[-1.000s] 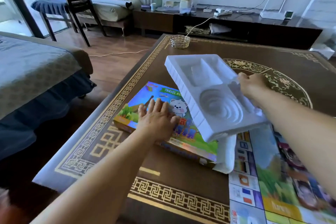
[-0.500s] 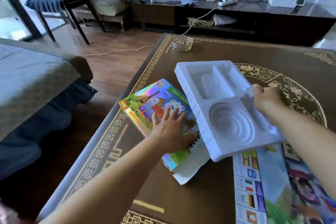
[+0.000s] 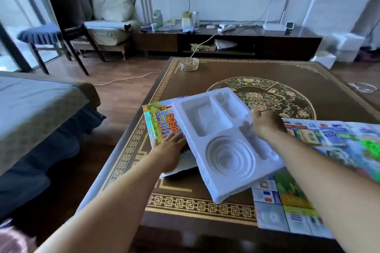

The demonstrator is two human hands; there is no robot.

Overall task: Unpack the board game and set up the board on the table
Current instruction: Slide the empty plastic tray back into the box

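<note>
Your right hand (image 3: 267,124) grips the empty white tray (image 3: 224,141) tilted above the table (image 3: 329,80), while your flat, open left hand (image 3: 170,150) steadies the box (image 3: 158,123) beside the unfolded board (image 3: 339,139).

Dark gold-patterned table (image 3: 242,72): game board (image 3: 337,150), colourful box lid (image 3: 159,123), seemingly glass ashtray (image 3: 188,64).

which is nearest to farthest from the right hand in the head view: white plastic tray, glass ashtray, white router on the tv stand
From the right hand:
1. white plastic tray, gripped by that hand at its right edge, above the table.
2. glass ashtray, at the table's far left corner.
3. white router, on the TV stand against the wall, beyond the table.
</note>
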